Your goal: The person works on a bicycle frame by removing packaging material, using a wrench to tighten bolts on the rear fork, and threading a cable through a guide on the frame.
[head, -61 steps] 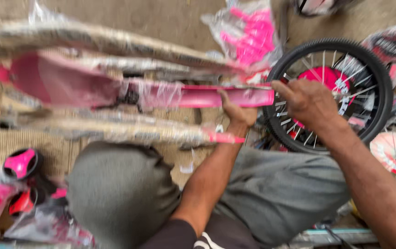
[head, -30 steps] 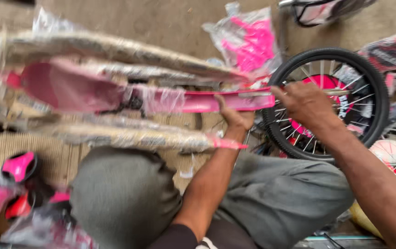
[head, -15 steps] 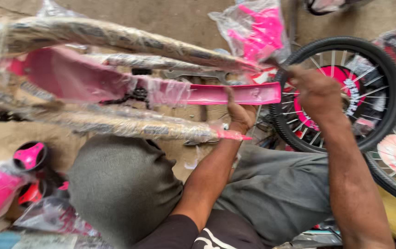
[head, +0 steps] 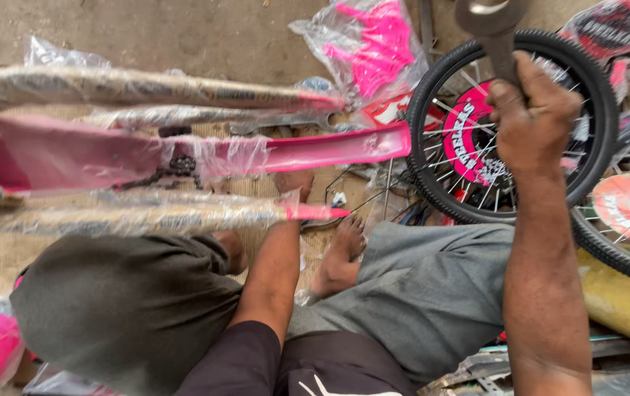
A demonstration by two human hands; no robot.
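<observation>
Upright, spanner [head: 492,29] in right hand [head: 533,117]

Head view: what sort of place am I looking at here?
Probably a bicycle assembly or repair workshop, with work done on the floor. A plastic-wrapped pink bike frame lies across the lap, spoked wheels lean nearby, and the right hand raises a spanner.

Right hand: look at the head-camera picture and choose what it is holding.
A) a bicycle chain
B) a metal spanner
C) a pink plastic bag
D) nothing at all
B. The right hand is closed round the handle of a grey metal spanner, raised in front of the black-tyred wheel; the chain lies apart on the wrapped pink frame.
</observation>
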